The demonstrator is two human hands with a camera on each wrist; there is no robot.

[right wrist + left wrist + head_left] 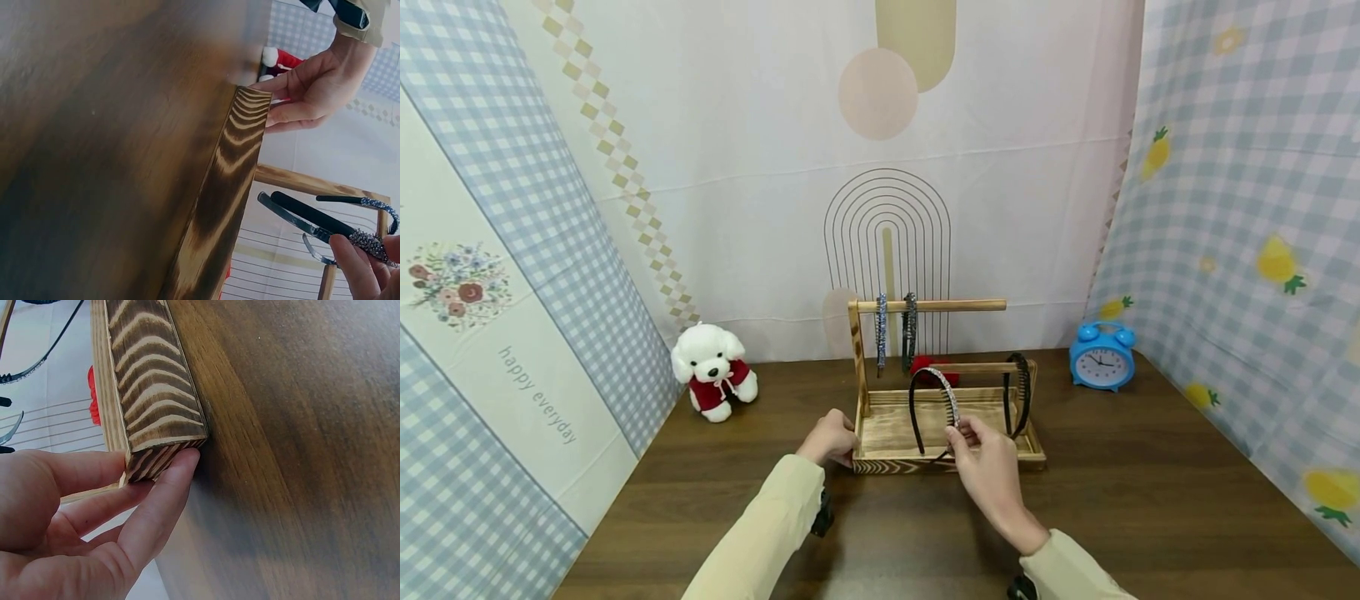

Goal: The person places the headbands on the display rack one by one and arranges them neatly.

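Note:
My right hand (988,471) pinches a black headband (952,403) with a silver glittery band, thumb and fingers on its right side. It is held above the front edge of a wooden display rack (910,467) with a tray base. At the rack's front left corner is my left hand (831,437); in the left wrist view its thumb and fingers grip the striped wooden end (156,394). From the upper bar (962,306) hang a blue glittery headband (882,333) and a dark grey one (910,329). Another black headband (1023,392) hangs on the lower bar.
Something red (922,363) sits on the lower bar, partly behind the held headband. A white plush dog (711,367) in a red top sits at the left of the brown table (880,542). On the right stands a blue alarm clock (1102,357). Patterned cloths surround the table.

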